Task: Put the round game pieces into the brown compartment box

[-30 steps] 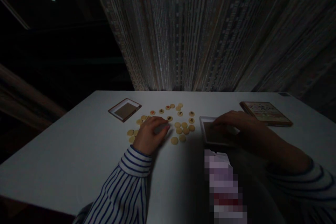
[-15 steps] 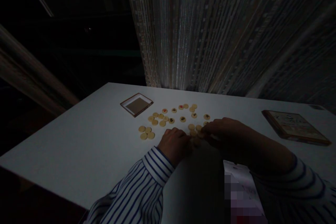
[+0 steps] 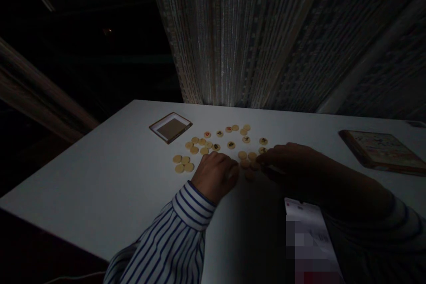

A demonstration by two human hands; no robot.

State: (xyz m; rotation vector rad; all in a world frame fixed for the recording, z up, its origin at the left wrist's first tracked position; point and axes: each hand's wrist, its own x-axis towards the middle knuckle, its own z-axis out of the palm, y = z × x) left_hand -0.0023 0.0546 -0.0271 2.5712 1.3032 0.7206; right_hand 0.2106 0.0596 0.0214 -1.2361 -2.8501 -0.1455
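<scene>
Several round wooden pieces lie scattered over the white table (image 3: 133, 177); some show red or black characters, others are plain. My left hand (image 3: 215, 175) is palm down just left of a plain cluster (image 3: 244, 164), its fingers curled and their tips hidden. At the right side of that cluster, the fingertips of my right hand (image 3: 282, 159) touch or hover by a plain piece (image 3: 254, 165); the shadow hides whether they grip it. A separate group of plain pieces (image 3: 179, 168) sits left of my left hand.
An open shallow box (image 3: 163, 131) rests at the back left. On the right lies a flat wooden-edged box (image 3: 382, 148) with a printed top. A lit phone screen (image 3: 306, 226) is near the front, below my right forearm. A curtain (image 3: 233, 44) hangs behind the table.
My left hand has drawn back leftward from the plain cluster, uncovering more of its pieces. My right hand remains beside the cluster. The camera view has shifted slightly.
</scene>
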